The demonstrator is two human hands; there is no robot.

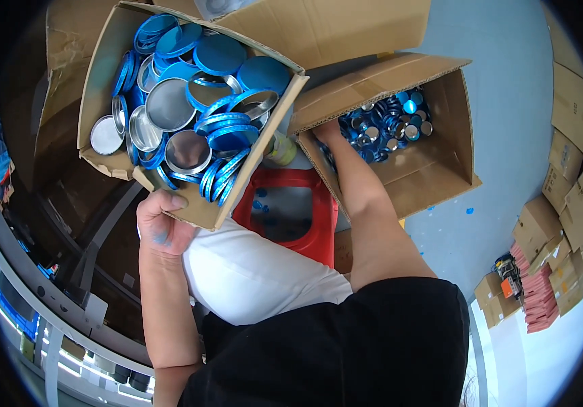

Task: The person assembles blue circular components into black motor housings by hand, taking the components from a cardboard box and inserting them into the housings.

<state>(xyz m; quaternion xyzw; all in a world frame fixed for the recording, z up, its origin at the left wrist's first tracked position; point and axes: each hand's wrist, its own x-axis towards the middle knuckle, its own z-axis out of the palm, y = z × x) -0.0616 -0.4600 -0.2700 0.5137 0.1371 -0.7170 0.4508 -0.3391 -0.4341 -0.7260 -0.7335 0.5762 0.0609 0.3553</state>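
Observation:
A cardboard box (pixel 262 150) at the upper left, tilted, is filled with large round tin lids (pixel 169 105), blue on the outside and silver inside. My left hand (pixel 164 220) is closed on the near lower edge of this box, thumb on top of the cardboard. Blue smudges mark the palm. My right arm reaches into a second cardboard box (pixel 455 119) at the upper right, which holds many small blue and silver round caps (pixel 400 125). Of my right hand (pixel 327 130) only the part near the wrist shows; its fingers are hidden behind the box's left side.
A red plastic stool (pixel 322 217) stands between the boxes, below them. Cardboard flaps (pixel 352 30) rise behind. Stacked cartons (pixel 569 163) and a pile of pinkish-red sheets (pixel 541 298) lie at the right. A grey metal frame (pixel 61 305) curves along the left.

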